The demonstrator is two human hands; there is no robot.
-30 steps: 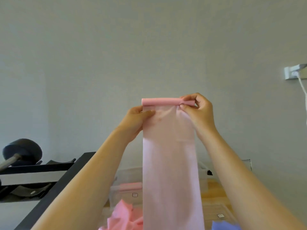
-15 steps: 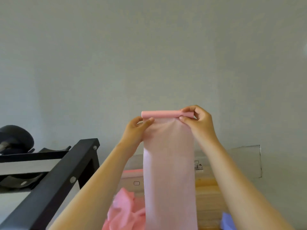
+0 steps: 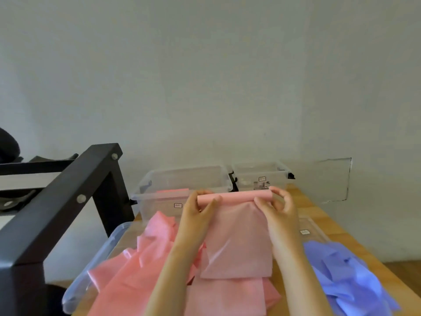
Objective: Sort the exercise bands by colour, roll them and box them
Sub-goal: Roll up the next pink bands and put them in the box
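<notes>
**Pink band held up, top edge rolled, both hands on the roll**

The pink band (image 3: pixel 237 242) is held above the wooden table (image 3: pixel 319 213), on the near side of two clear boxes. Its top edge is wound into a thin roll (image 3: pixel 234 196).

Axis of the roll: left to right across the view and close to level, with the right end sitting slightly higher in the picture. The two ends point out to either side. The unrolled length hangs from the roll toward the person. Its lower edge rests on the pile of pink bands (image 3: pixel 141 265).

Left hand (image 3: pixel 198 215): thumb and fingers pinch the left end of the roll.
Right hand (image 3: pixel 279 208): fingers curl over the right end, with the thumb pressed against the near side of the band.

The pile of pink bands is loose and crumpled on the near left of the table. It lies partly over a clear lid (image 3: pixel 91 265) that runs along the table's left edge.

The pile of blue bands (image 3: pixel 348 279) is also loose. It sits at the near right, just beside the right forearm and apart from the pink pile.

The left clear box (image 3: pixel 145 190) stands at the far side of the table near the wall. Something pink lies inside it; I cannot tell whether it is rolled.

The right clear box (image 3: pixel 282 173) stands just beside the first, and its contents are unclear.

A black frame (image 3: pixel 68 201) stands left of the table.
</notes>
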